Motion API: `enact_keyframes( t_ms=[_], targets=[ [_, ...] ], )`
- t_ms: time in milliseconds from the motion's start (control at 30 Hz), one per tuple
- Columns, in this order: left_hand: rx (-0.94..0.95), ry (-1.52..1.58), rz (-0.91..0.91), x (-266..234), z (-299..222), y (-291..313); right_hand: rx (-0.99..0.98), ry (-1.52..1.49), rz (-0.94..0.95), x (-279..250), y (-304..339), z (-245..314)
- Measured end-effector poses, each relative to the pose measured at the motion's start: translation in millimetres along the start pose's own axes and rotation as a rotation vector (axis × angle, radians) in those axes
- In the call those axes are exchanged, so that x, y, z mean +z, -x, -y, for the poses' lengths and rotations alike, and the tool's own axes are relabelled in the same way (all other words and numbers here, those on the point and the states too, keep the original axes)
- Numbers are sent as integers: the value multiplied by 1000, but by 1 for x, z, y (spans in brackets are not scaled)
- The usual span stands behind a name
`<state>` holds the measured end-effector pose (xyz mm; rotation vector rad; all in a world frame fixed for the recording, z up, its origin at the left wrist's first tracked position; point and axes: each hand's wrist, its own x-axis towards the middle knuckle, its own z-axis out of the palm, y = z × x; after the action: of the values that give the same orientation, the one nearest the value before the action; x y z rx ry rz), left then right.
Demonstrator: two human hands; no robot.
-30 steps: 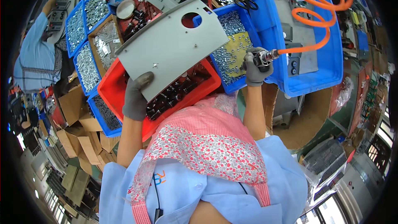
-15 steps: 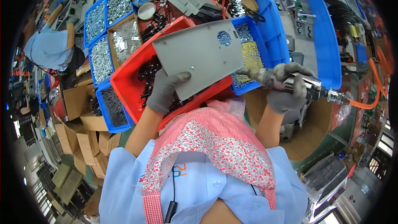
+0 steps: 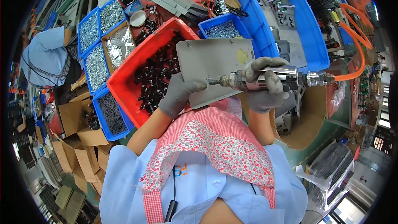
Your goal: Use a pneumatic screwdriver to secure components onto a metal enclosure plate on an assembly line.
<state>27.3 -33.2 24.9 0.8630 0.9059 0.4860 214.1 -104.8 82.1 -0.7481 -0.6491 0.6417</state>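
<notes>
My left hand, in a grey glove, grips the lower left edge of a flat grey metal panel with a round hole near its right end. My right hand, gloved too, is wrapped round a silver pneumatic screwdriver with an orange air hose at its back end. The driver's tip points left and meets the panel's face close to my left thumb; whether a screw sits under it I cannot make out. Behind the panel stands a red bin of small black parts.
Blue trays of screws and nuts line the left. Another blue tray of small metal fasteners lies beyond the panel. A large blue bin holds panels with circuit boards. Cardboard boxes stand lower left; a co-worker bends at far left.
The panel has shifted right and turned. My right hand has brought the driver leftward, from the panel's right edge onto its face near my left thumb.
</notes>
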Motion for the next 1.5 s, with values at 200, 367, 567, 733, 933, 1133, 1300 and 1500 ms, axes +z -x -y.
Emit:
enact_keyframes(
  t_ms=[200,367,567,733,933,1133,1300,1500],
  targets=[
    [-9,-1,12,8,-1,11,-117,-76,76,3,12,12],
    [-23,-16,33,10,2,15,-108,-38,75,-4,24,13],
    [-33,-18,52,11,0,21,-139,-21,67,3,30,16],
    [-29,-9,45,13,-4,22,-240,97,57,6,30,18],
    [-27,40,74,7,0,19,-242,96,19,14,31,18],
    [-7,17,60,4,4,24,-199,35,90,16,32,19],
    [4,-90,86,14,-4,23,-157,-67,143,12,32,27],
    [-63,77,137,14,2,21,-54,207,14,9,34,28]
  ],
)
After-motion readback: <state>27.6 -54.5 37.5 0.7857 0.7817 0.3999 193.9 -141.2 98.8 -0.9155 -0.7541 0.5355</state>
